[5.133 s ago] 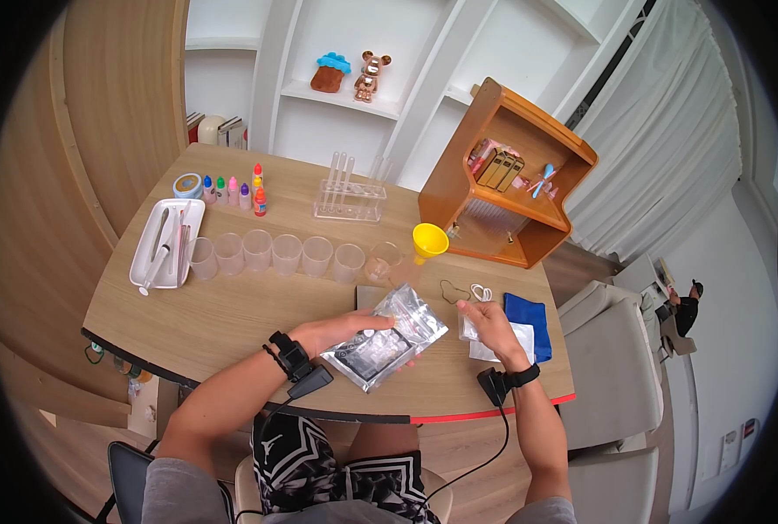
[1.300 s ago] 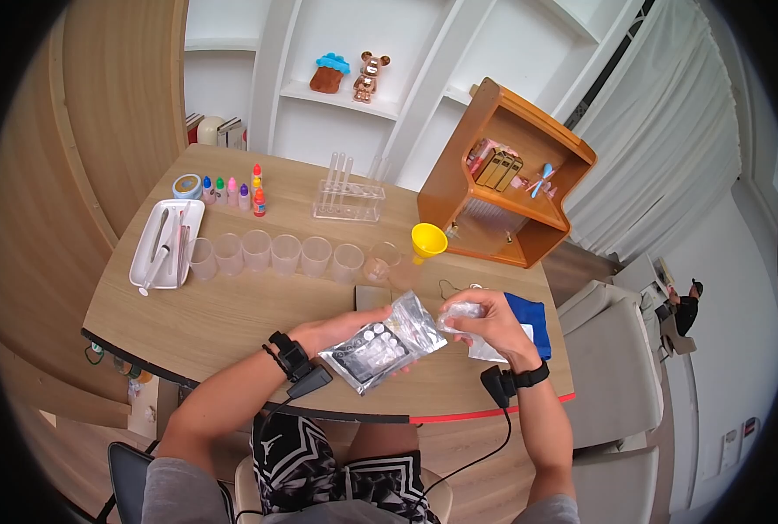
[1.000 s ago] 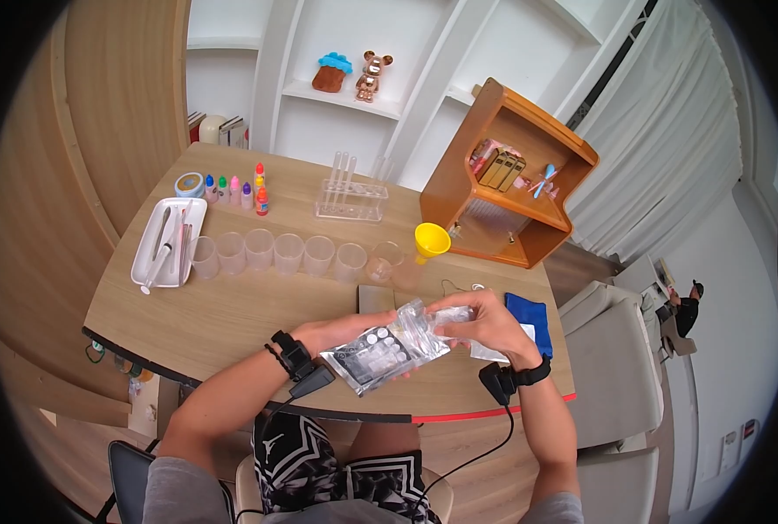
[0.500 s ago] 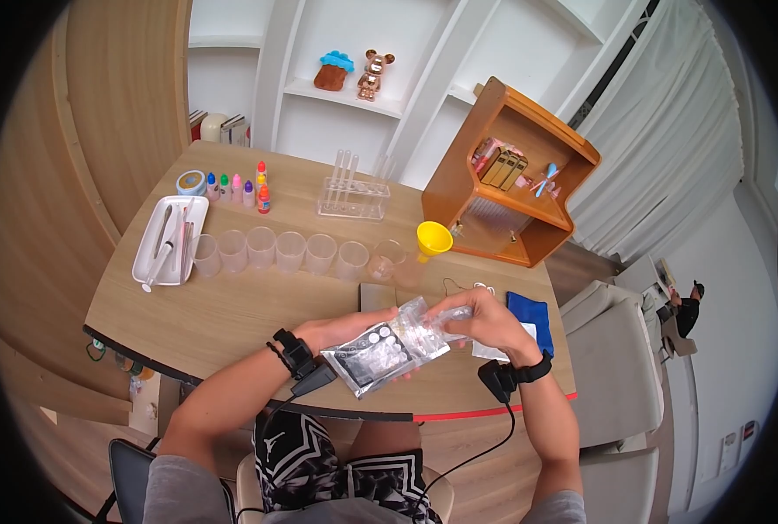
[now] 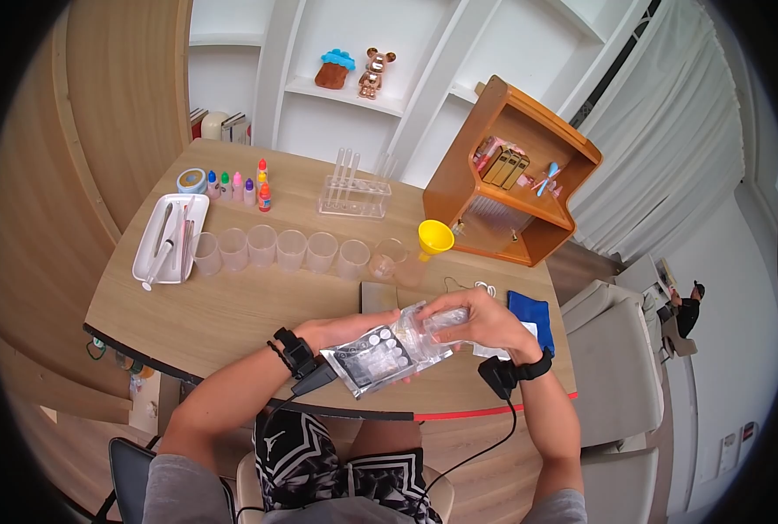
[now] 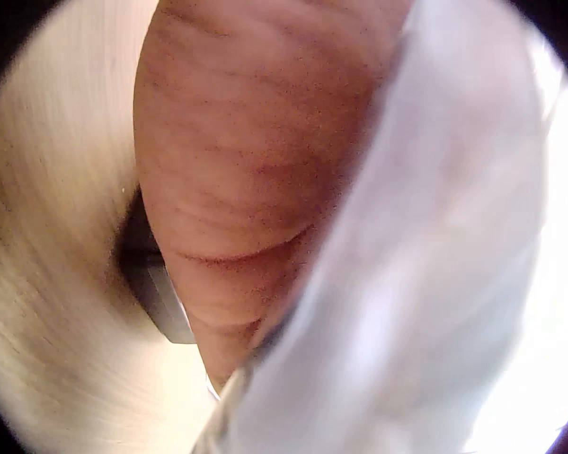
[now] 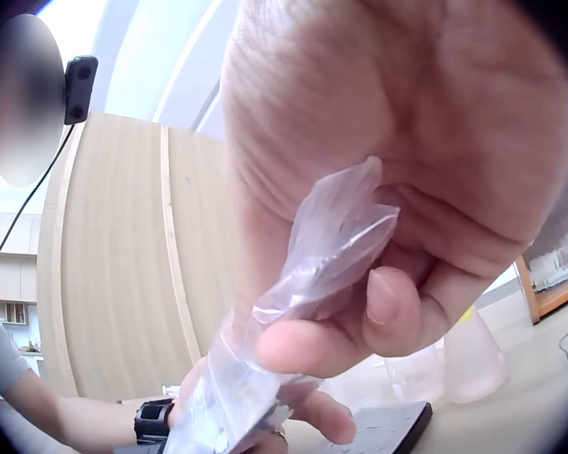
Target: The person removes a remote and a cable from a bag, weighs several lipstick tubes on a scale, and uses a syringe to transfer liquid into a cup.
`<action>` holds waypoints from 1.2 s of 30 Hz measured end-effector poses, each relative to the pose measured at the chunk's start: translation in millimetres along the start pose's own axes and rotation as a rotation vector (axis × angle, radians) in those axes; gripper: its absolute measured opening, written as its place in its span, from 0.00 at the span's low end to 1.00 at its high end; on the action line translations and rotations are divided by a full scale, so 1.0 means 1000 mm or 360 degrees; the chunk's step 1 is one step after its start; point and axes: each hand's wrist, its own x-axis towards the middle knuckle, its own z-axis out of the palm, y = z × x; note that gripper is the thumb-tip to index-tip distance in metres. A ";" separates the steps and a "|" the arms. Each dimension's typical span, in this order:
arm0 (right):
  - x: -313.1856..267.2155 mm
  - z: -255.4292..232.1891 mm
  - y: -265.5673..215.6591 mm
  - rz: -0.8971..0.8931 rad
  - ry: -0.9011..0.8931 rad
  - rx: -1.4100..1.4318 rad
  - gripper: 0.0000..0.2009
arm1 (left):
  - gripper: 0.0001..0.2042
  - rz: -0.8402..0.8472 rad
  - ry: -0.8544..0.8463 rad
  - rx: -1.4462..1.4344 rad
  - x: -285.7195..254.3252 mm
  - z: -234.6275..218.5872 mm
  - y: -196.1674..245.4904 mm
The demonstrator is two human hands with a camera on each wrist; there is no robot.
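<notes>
Pinching clear bag (image 7: 327,246), right hand (image 5: 487,320) now meeting silver pouch (image 5: 375,360) leftward of its pinch; left hand (image 5: 345,329) gripping pouch, apparently steadying.

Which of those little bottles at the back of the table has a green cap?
The green-capped bottle, second from the left, between the blue-capped bottle and the pink-capped bottle; no other bottle's cap is green.

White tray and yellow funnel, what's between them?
In the head view, a row of clear cups stands between the white tray and the yellow funnel.
</notes>
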 end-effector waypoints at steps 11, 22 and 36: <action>0.002 -0.005 0.018 -0.0140 -0.0155 -0.0335 0.14 | 0.37 -0.0023 -0.0004 -0.0004 0.000 -0.002 0.001; -0.006 -0.013 0.021 -0.0095 -0.0232 0.0186 0.20 | 0.37 0.0028 -0.0026 0.0126 0.000 -0.001 0.002; -0.005 -0.017 0.026 -0.0029 -0.0024 0.0302 0.08 | 0.36 -0.0062 0.0066 0.0032 -0.002 0.006 0.002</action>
